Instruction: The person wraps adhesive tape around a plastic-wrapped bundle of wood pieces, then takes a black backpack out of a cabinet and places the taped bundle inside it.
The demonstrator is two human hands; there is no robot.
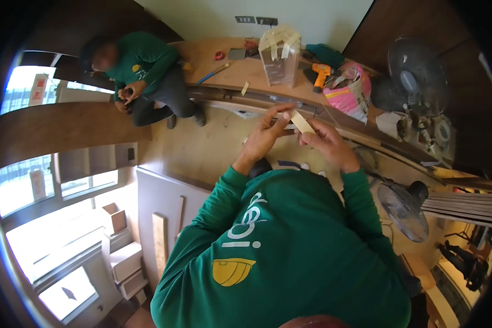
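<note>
My left hand (268,131) and my right hand (328,141) are raised together in front of my chest. Between their fingertips they hold a small pale strip (301,121), flat and beige, tilted. The left fingers pinch its upper end; the right thumb and fingers grip its lower end. My green sleeves run down to the lower edge of the head view.
Another person in green (145,71) sits on the floor at the upper left, hands together. A long wooden counter (240,74) carries a clear taped box (280,54), an orange drill (320,74), a pink bag (350,90) and small tools. Two fans (404,210) (415,74) stand at the right.
</note>
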